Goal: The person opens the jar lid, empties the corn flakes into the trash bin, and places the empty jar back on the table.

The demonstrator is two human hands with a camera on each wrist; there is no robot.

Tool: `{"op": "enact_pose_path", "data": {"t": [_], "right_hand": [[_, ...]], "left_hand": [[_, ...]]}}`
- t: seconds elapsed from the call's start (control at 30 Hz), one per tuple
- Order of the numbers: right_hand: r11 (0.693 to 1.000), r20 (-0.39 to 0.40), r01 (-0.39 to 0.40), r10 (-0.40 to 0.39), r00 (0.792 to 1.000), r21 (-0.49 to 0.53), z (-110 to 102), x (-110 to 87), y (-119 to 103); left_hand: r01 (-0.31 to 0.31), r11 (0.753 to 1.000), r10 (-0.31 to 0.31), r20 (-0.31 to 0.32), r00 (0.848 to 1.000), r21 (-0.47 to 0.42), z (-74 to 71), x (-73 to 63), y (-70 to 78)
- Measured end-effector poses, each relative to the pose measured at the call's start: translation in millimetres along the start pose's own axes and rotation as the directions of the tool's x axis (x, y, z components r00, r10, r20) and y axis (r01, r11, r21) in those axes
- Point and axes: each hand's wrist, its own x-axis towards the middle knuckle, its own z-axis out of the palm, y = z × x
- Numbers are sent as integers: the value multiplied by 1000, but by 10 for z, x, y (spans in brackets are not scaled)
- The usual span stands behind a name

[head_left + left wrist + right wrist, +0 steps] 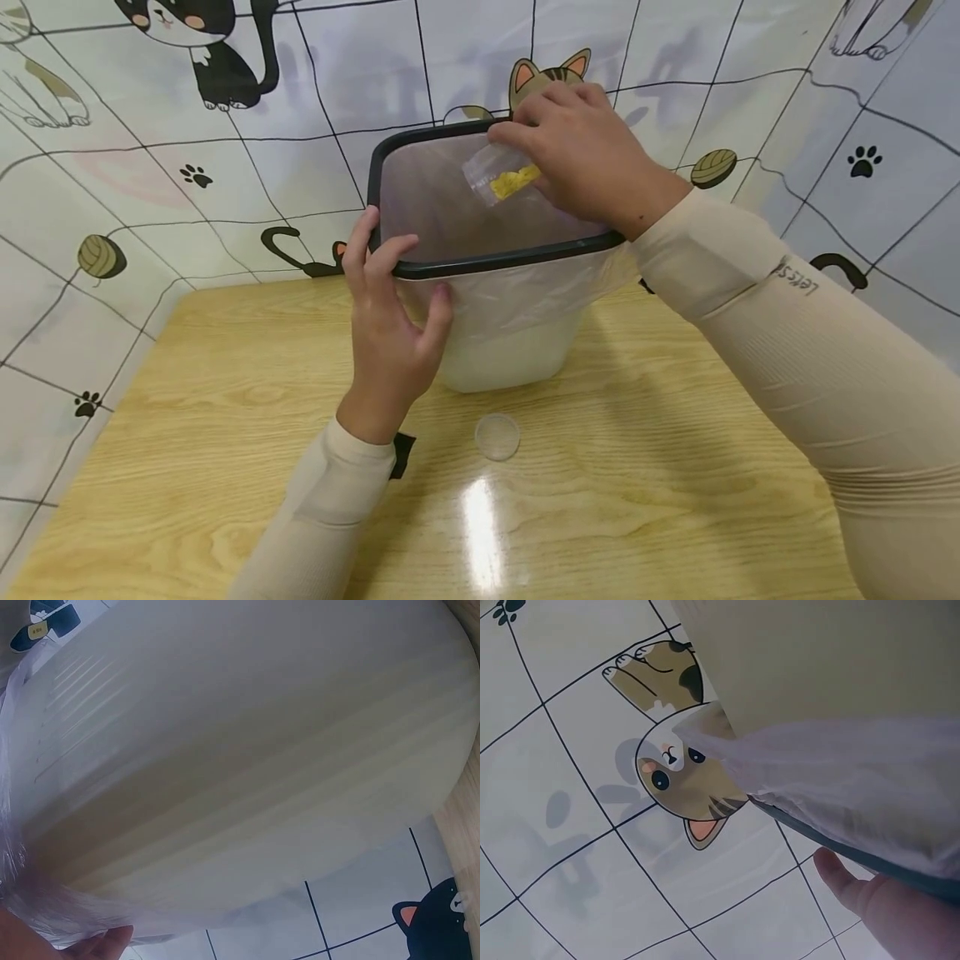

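Observation:
A whitish trash bin [510, 358] with a dark rim [510, 260] stands tilted on the table, its opening towards me. A thin translucent bin liner [525, 300] lines it and folds over the rim. My left hand [393, 333] grips the rim at the near left corner, fingers over the edge and thumb outside against the liner. At the far right of the rim, my right hand [581, 154] curls its fingers over the edge. A small clear packet with yellow contents [513, 181] shows beside the right palm, partly hidden by it, over the opening. Both wrist views show the bin's outer wall [247, 750].
A small clear round disc [497, 437] lies on the wood-grain table [660, 483] in front of the bin. Behind stands a white wall covering [360, 50] printed with cats and black lines, close to the bin's far side. A black piece [402, 456] shows beside the left sleeve.

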Motion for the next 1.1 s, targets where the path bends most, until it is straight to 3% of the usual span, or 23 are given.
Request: {"op": "enact_pose_path", "data": {"t": [0.7, 1.1], "right_hand": [[996, -28, 35, -37, 999, -78, 1, 24, 1], [998, -19, 28, -29, 999, -48, 4, 5, -1]], "left_hand": [[-8, 1000, 8, 1, 1000, 8, -8, 15, -15], [-4, 1000, 4, 1, 1000, 5, 3, -2, -17]]}}
